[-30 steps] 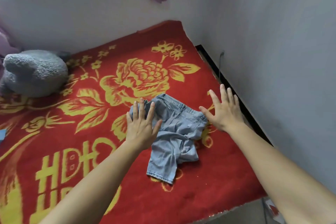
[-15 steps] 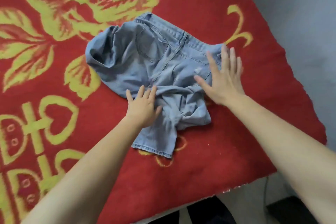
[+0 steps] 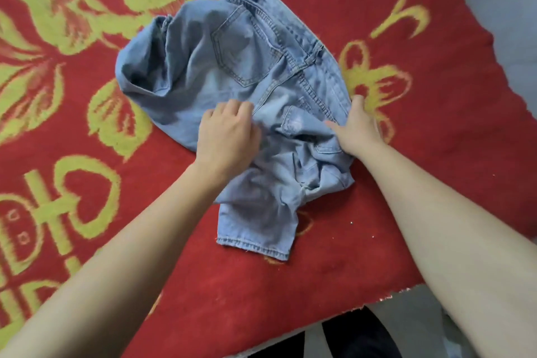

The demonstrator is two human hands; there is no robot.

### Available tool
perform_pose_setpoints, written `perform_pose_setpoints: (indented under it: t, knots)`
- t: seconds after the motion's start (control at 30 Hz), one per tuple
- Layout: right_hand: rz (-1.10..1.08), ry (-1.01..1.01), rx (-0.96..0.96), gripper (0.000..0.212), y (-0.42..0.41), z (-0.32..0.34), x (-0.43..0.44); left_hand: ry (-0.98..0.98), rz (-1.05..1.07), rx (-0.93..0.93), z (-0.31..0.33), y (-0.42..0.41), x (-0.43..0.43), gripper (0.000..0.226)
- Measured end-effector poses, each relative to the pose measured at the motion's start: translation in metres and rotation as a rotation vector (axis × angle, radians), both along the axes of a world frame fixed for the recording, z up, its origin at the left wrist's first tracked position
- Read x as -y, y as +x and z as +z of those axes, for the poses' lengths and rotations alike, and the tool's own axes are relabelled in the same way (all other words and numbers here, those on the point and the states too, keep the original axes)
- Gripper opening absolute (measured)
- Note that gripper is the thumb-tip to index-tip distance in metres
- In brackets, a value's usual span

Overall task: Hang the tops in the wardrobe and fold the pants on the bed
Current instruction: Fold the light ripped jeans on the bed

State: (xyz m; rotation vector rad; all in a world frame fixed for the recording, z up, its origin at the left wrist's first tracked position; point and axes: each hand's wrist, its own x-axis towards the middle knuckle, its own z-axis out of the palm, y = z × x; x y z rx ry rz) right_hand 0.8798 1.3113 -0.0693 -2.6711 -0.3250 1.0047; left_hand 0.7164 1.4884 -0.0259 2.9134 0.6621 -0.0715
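Observation:
A pair of light blue jeans (image 3: pixel 232 67) lies crumpled on the red bed cover (image 3: pixel 377 241) with yellow flowers. The back pocket and waistband face up, and one leg hem points toward the bed's near edge. My left hand (image 3: pixel 226 136) rests on the middle of the jeans with its fingers curled into the fabric. At the jeans' right edge by the waistband, my right hand (image 3: pixel 356 128) has its fingers closed around the denim.
The bed's near edge (image 3: pixel 386 296) runs diagonally at the lower right, with grey floor beyond it. A grey wall (image 3: pixel 508 3) borders the bed at the upper right. Dark trouser legs (image 3: pixel 357 337) show below the edge.
The view has come closer to the jeans. Both hands went from flat with spread fingers to curled, gripping the denim; my right hand slid to the jeans' right edge.

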Motion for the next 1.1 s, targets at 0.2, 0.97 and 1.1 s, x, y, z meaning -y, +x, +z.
perform_pose_setpoints:
  t: [0.2, 0.97, 1.1]
  knots:
    - [0.092, -0.021, -0.032, 0.064, 0.005, -0.019, 0.001, 0.175, -0.212, -0.073, -0.002, 0.142, -0.045, 0.074]
    - [0.234, -0.137, 0.03, 0.05, -0.027, -0.001, 0.007, -0.836, 0.712, 0.187, -0.031, -0.034, 0.048, 0.035]
    - [0.35, -0.281, -0.033, 0.053, -0.1, 0.037, 0.052, -0.8, 0.855, 0.05, -0.003, -0.116, 0.098, 0.03]
